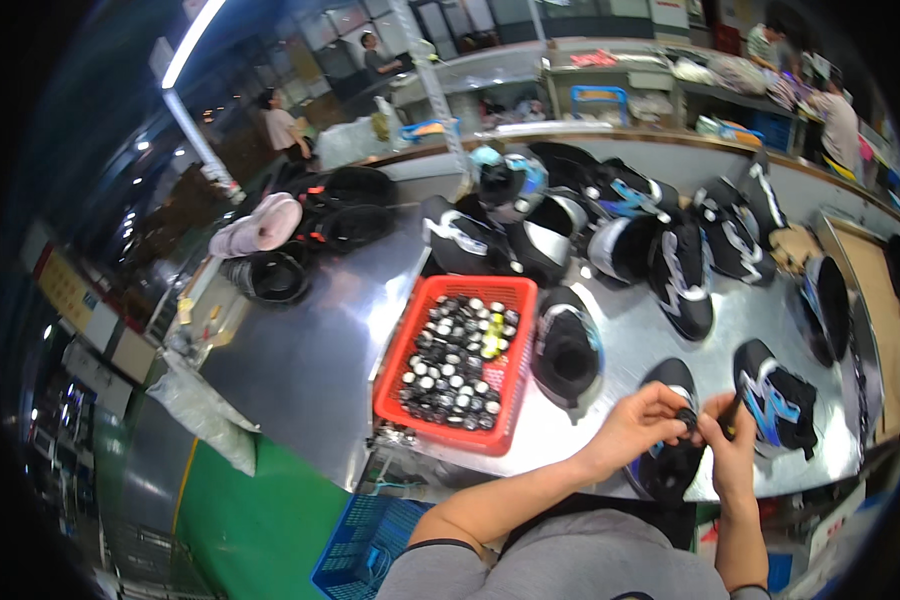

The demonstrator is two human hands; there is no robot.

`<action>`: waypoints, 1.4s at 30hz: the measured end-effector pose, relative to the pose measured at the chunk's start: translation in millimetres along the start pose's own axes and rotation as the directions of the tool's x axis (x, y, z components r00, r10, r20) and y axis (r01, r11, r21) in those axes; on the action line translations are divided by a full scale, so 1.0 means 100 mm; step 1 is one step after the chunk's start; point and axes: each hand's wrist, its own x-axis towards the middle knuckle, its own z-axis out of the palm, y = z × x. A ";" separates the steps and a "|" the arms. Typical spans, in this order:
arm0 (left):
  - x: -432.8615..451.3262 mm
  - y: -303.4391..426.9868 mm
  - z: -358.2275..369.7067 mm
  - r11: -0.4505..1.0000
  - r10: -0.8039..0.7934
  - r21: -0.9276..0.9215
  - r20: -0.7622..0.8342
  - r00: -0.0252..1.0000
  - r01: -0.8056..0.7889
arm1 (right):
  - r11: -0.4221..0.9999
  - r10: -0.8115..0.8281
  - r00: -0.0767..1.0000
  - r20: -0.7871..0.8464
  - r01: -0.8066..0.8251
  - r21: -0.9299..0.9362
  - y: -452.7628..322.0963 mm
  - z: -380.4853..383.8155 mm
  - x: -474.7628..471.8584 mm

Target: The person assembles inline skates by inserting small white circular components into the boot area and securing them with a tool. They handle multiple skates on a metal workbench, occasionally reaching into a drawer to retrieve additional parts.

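Observation:
My left hand [645, 421] pinches a small round black part [686, 418] between thumb and fingertips. My right hand [731, 431] grips a slim dark tool with some yellow on it [732, 420]; its exact kind is unclear. Both hands meet over a black shoe [667, 469] with its toe pointing away from me, and they hide its middle. Just right of my right hand lies another black shoe with blue trim [776, 401]. To the left, a red plastic basket [521, 367] holds many small round black and white parts [450, 367] and a few yellow ones.
A black shoe [568, 352] stands against the basket's right side. More shoes [679, 277] crowd the back of the metal table [622, 322]. Pink [259, 225] and black shoes sit at far left. A blue crate [367, 540] is below the front edge. Several people work in the background.

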 end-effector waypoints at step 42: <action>0.16 0.32 0.41 0.277 0.630 0.891 0.115 0.768 -0.361 | 0.749 0.173 0.976 0.134 -0.219 0.625 -0.12 -0.20 0.14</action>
